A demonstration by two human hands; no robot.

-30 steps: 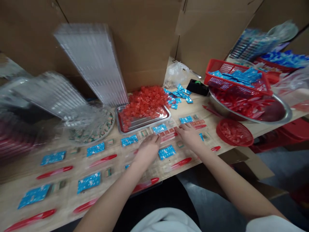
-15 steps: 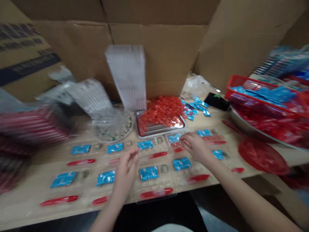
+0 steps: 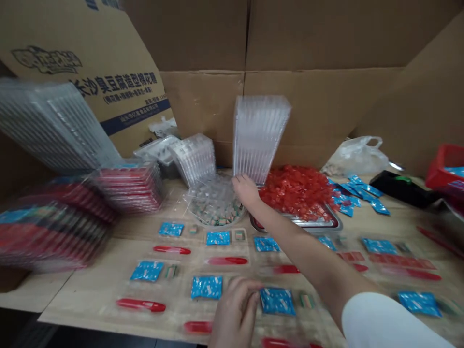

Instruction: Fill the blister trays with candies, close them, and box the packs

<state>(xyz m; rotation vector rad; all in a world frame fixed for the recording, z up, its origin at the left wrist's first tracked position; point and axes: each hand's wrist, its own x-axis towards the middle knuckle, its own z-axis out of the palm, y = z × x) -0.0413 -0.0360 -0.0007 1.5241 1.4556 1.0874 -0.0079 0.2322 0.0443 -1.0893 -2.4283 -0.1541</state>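
My open right hand met the upright stack of clear plastic trays; a knock could topple it onto the loose red-wrapped candies. I could not tell whether my curled left hand held anything.

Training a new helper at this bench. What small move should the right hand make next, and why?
Probably pinch a few red cubes from the metal tray. The right hand is right beside that pile, and the clear trays near the left hand hold blue sachets but seem to lack the red cubes that the trays further right appear to have.
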